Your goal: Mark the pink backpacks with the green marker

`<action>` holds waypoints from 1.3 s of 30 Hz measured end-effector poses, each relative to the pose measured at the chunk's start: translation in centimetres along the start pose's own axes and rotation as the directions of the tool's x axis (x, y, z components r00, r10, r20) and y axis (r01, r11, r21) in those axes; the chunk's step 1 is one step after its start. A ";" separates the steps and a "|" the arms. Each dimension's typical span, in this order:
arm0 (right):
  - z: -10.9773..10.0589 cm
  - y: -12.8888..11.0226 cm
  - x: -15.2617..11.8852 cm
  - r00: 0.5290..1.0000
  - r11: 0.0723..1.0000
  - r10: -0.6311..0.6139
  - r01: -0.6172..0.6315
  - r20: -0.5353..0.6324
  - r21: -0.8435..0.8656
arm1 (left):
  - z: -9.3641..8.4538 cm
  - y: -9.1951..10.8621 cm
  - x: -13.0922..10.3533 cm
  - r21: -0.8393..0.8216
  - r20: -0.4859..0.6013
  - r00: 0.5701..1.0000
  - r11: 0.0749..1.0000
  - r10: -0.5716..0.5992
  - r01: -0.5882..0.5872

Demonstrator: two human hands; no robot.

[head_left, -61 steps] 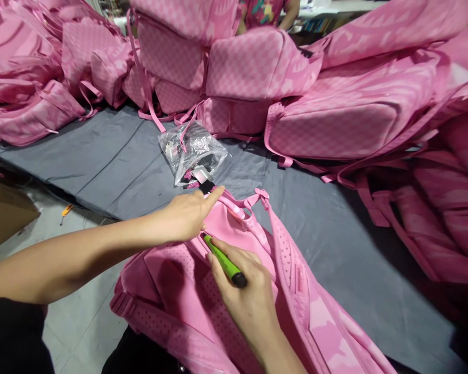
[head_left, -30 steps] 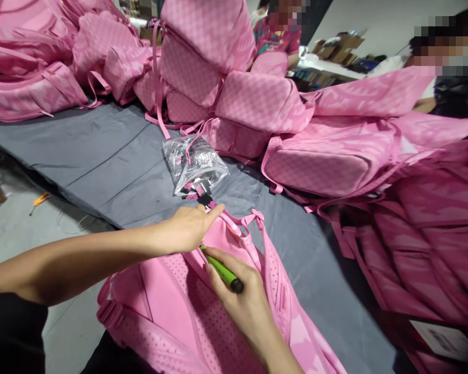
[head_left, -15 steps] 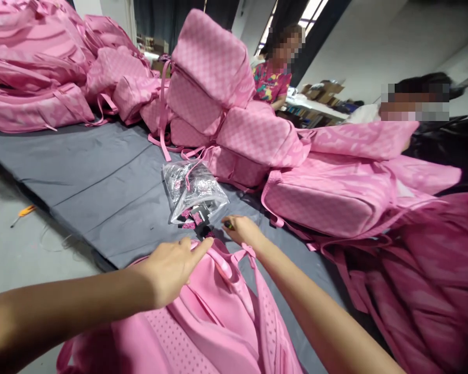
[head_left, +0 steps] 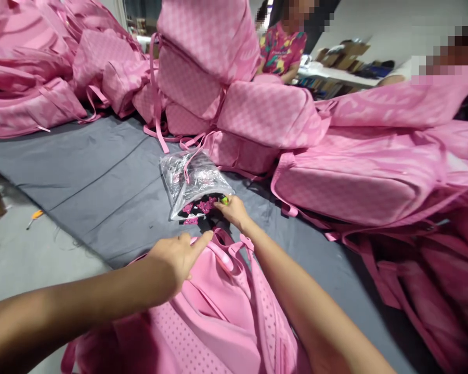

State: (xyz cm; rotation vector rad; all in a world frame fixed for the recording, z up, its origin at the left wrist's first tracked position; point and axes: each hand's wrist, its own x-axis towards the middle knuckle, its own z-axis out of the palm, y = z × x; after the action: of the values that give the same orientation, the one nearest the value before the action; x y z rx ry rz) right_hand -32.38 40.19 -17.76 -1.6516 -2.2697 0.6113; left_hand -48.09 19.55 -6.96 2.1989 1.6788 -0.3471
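Note:
A pink backpack (head_left: 206, 322) with perforated shoulder straps lies close in front of me. My left hand (head_left: 171, 265) grips its top edge near the carry handle, index finger stretched out and the other fingers curled. Beyond it lies a clear plastic bag (head_left: 193, 176), its mouth facing me. Several small pink and black pieces (head_left: 205, 206) show at the opening. My right hand (head_left: 232, 212) is closed at the bag's mouth, beside those pieces. A small yellow-green and black object (head_left: 223, 200) sticks out of its grasp; most of that object is hidden.
Stacked pink checkered backpacks (head_left: 273, 114) line the far side of the grey-covered table (head_left: 101, 171). More backpacks (head_left: 27, 93) are heaped at the left and right. A person in a patterned shirt (head_left: 283, 49) is behind the stack. An orange-handled tool (head_left: 36, 214) lies on the floor.
My right hand has moved forward and slightly left, reaching the pink and black pieces at the bag's mouth. My left hand stays on the backpack. The view has tilted down and shifted.

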 end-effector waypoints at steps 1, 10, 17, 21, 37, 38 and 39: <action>-0.4 0.1 -0.4 1.000 1.000 0.001 -0.001 -0.022 0.008 | -0.2 0.1 0.0 -0.013 0.014 1.000 1.000 -0.006 0.006; -4.5 -0.4 -4.4 0.981 0.999 0.002 0.006 -0.193 0.044 | -0.1 -0.2 -0.9 -0.037 -0.093 0.995 0.998 0.040 -0.043; -6.5 -1.3 -7.1 0.972 0.985 0.046 -0.006 -0.230 0.170 | 0.0 0.2 -1.8 0.060 -0.143 0.989 0.998 0.044 -0.036; -7.7 -2.1 -7.7 0.967 0.972 0.042 0.019 -0.253 0.233 | -0.4 0.5 -2.1 0.064 -0.147 0.988 0.997 0.049 -0.040; -12.9 -8.8 -25.2 0.935 0.922 -0.265 0.317 -0.236 0.221 | -0.8 1.4 -2.6 -0.004 -0.184 0.979 0.996 0.088 -0.090; -12.9 -8.8 -25.6 0.936 0.941 -0.241 0.291 -0.256 0.175 | -1.0 1.7 -2.7 -0.007 -0.191 0.978 0.996 0.089 -0.092; -12.8 -8.7 -25.9 0.948 0.959 -0.223 0.255 -0.226 0.126 | -1.1 2.0 -2.8 -0.020 -0.202 0.975 0.995 0.088 -0.094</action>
State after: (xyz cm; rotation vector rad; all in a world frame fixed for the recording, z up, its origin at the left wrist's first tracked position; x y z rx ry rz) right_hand -25.76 15.61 -1.59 -1.2776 -2.1652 0.5126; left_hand -46.93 17.08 -4.57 2.3466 1.6626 -0.0779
